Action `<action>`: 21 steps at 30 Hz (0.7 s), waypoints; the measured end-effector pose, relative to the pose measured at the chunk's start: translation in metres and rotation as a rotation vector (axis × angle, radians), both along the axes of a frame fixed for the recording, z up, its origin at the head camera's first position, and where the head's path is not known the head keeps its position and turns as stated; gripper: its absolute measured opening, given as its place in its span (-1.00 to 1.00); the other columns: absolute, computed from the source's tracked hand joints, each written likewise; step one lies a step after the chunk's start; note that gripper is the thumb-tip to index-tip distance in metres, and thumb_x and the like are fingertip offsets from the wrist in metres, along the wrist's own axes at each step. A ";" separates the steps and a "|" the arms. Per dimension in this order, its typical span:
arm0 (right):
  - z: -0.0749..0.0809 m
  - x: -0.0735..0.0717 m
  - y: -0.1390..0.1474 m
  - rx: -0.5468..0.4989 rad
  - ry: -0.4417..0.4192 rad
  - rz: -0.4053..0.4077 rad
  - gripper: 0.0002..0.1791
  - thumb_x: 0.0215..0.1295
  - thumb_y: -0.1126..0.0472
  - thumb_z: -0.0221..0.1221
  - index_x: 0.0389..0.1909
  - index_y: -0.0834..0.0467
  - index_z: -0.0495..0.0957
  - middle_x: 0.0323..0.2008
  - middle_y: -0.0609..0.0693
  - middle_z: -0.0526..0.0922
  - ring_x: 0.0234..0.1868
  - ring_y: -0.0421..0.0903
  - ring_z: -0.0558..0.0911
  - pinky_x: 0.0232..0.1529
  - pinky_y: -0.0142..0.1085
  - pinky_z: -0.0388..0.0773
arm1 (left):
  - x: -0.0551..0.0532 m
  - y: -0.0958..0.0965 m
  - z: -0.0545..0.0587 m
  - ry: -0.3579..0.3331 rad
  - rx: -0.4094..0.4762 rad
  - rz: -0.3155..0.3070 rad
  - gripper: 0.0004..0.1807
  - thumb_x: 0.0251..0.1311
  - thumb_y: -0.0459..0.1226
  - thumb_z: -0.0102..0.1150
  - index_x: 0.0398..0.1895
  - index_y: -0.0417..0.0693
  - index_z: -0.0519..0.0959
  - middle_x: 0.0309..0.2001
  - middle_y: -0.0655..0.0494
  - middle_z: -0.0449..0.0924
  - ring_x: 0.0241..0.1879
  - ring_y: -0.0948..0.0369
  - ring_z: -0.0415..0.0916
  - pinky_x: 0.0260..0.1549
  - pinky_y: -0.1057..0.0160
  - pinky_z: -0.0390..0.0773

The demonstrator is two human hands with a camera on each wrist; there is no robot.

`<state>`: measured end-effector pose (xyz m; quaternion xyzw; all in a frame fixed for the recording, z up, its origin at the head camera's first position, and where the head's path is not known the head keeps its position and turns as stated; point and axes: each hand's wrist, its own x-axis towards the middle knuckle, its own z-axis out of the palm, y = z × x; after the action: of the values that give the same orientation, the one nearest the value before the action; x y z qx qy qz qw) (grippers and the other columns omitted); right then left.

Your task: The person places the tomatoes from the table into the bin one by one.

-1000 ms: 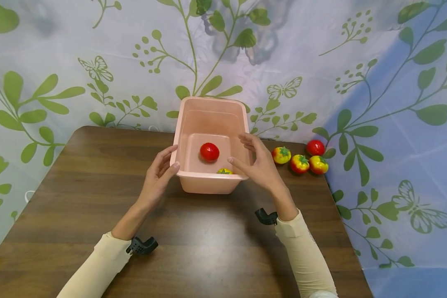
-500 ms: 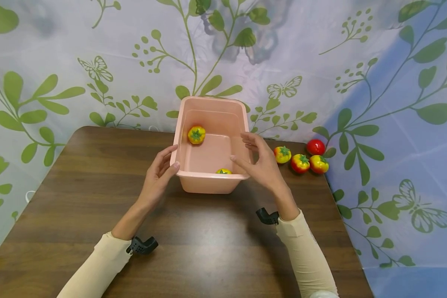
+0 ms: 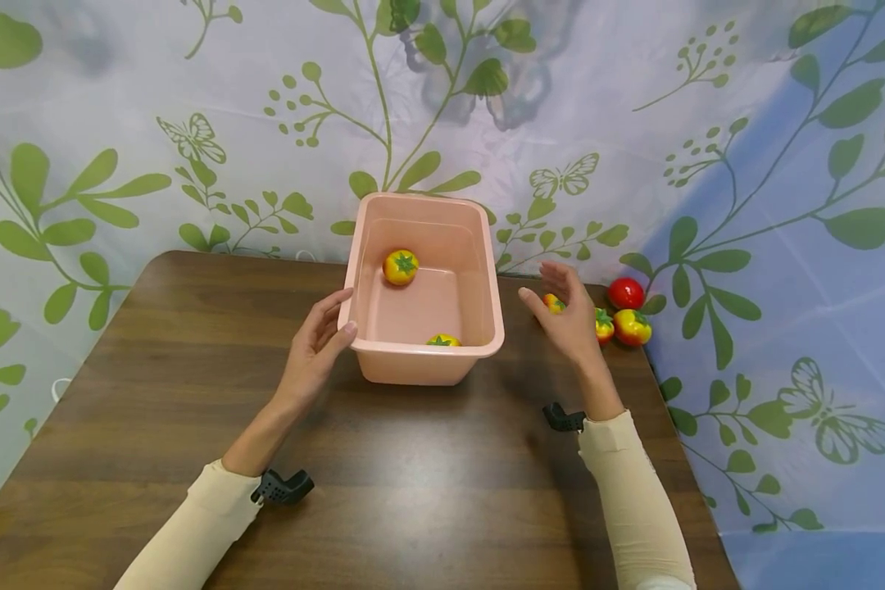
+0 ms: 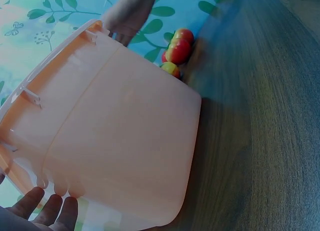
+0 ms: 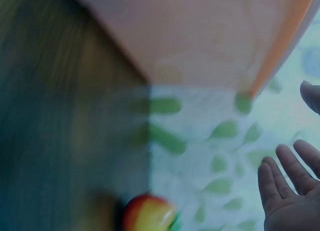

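Observation:
A pink plastic bin (image 3: pixel 416 369) stands at the back of the table. My left hand (image 3: pixel 317 344) holds its near left corner, thumb at the rim and fingertips against the outer wall in the left wrist view. Inside lies a glossy yellow-and-red tomato-like fruit (image 3: pixel 401 268) with a green leafy top. A second such fruit (image 3: pixel 443 340) is partly hidden by the front wall. My right hand (image 3: pixel 569 315) is off the bin, fingers spread and holding nothing. It partly covers a yellow-red fruit (image 3: pixel 554 303) and another fruit (image 3: pixel 604 326) on the table.
Farther right, a red fruit (image 3: pixel 626 292) and a yellow-red fruit (image 3: pixel 632 328) sit by the table's right edge. A leaf-patterned cloth (image 3: pixel 251 123) hangs right behind the wooden table (image 3: pixel 413 492) and along its right side.
In the bin, one fruit has rolled from the middle to the back left, turning its green top up. My right hand has left the bin's right side and moved right. My left hand stays.

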<state>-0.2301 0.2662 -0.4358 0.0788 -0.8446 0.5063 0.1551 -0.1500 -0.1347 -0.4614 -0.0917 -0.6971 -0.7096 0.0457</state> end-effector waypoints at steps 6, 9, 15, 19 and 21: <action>-0.025 -0.013 0.027 0.019 -0.074 -0.141 -0.24 0.40 -0.07 0.43 0.48 0.14 0.40 0.47 0.18 0.50 0.51 0.25 0.48 0.64 0.12 0.32 | 0.003 -0.001 -0.001 0.000 -0.015 0.005 -0.41 0.61 -0.26 0.12 0.63 0.15 0.34 0.59 -0.11 0.35 0.48 0.01 0.43 0.28 0.52 0.52; -0.038 -0.017 0.034 0.043 -0.114 -0.209 -0.18 0.38 -0.13 0.42 0.51 0.14 0.36 0.50 0.21 0.42 0.55 0.28 0.40 0.65 0.15 0.28 | 0.005 -0.002 -0.001 -0.006 -0.013 0.002 -0.41 0.61 -0.27 0.12 0.63 0.15 0.34 0.60 -0.18 0.33 0.46 0.10 0.45 0.27 0.53 0.51; -0.055 -0.028 0.039 0.078 -0.130 -0.319 -0.12 0.38 -0.12 0.41 0.55 0.15 0.28 0.50 0.29 0.35 0.50 0.32 0.35 0.60 0.20 0.28 | 0.005 -0.001 -0.001 -0.002 -0.007 0.000 -0.42 0.62 -0.25 0.11 0.64 0.14 0.33 0.59 -0.16 0.34 0.42 0.23 0.46 0.29 0.53 0.50; -0.061 -0.034 0.039 0.101 -0.145 -0.379 -0.14 0.38 -0.02 0.42 0.55 0.20 0.26 0.49 0.34 0.34 0.49 0.33 0.35 0.60 0.19 0.26 | 0.003 -0.001 -0.001 0.014 -0.016 -0.003 -0.41 0.62 -0.26 0.10 0.64 0.10 0.33 0.58 -0.19 0.35 0.42 0.23 0.47 0.29 0.52 0.51; -0.062 -0.037 0.038 0.108 -0.151 -0.394 -0.14 0.37 0.02 0.42 0.54 0.24 0.26 0.48 0.36 0.34 0.51 0.33 0.35 0.61 0.18 0.25 | 0.002 -0.001 0.000 0.023 -0.018 -0.006 -0.40 0.61 -0.26 0.11 0.64 0.10 0.32 0.59 -0.22 0.34 0.43 0.21 0.47 0.30 0.51 0.51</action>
<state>-0.2670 0.3039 -0.4979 -0.1179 -0.8788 0.4248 0.1827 -0.1477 -0.1357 -0.4615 -0.1023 -0.7025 -0.7025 0.0506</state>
